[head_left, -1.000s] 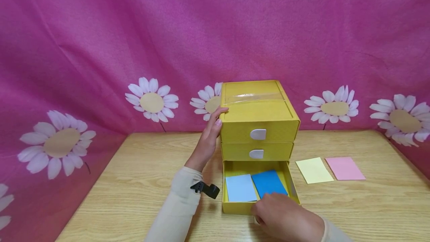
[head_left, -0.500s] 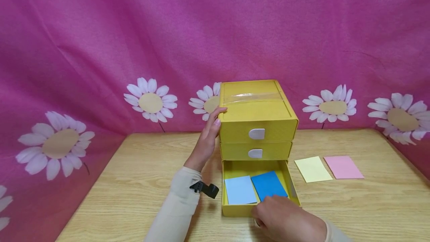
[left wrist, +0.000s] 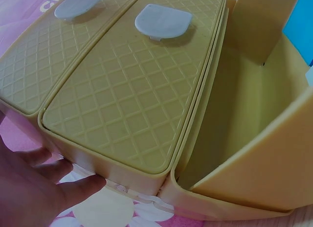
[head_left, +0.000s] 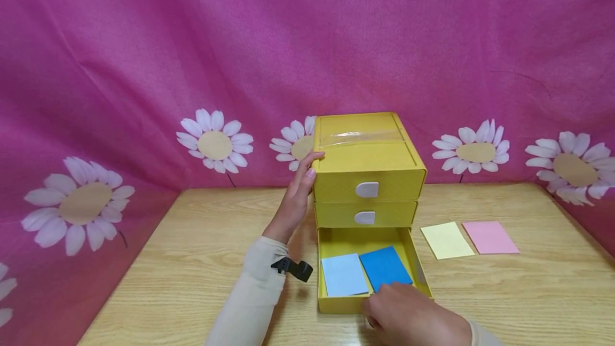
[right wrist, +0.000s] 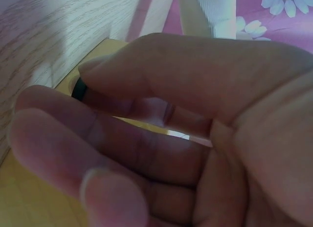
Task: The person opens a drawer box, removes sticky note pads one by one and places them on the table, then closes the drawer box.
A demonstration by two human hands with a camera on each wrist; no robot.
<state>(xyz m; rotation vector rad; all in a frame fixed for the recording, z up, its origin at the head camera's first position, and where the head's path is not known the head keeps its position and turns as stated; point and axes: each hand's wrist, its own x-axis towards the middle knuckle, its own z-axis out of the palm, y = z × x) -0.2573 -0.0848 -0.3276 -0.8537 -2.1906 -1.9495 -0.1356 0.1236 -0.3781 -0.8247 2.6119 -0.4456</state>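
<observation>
A yellow three-drawer desk organizer (head_left: 367,151) has its bottom drawer (head_left: 342,305) pulled out. Inside that drawer lie a light blue sticky-note pad (head_left: 344,275) and a darker blue one (head_left: 385,267). My left hand (head_left: 291,206) rests against the organizer's left side, one fingertip over the top edge; in the left wrist view its spread fingers (left wrist: 80,188) touch the side wall. My right hand (head_left: 413,311) pinches the bottom drawer's pull tab at the front, covering most of it; the right wrist view shows thumb and index finger closed on its small edge (right wrist: 73,83).
Pale yellow (head_left: 447,241) and pink (head_left: 491,237) sticky-note pads lie on the wooden table (head_left: 192,282) to the organizer's right. White pull tabs (head_left: 367,189) mark the two closed drawers. Behind hangs a pink cloth (head_left: 240,57) with daisies.
The bottom drawer has slid slightly farther out toward me, with my right hand moving along at its front. Both blue pads shifted with it. My left hand keeps its place on the organizer.
</observation>
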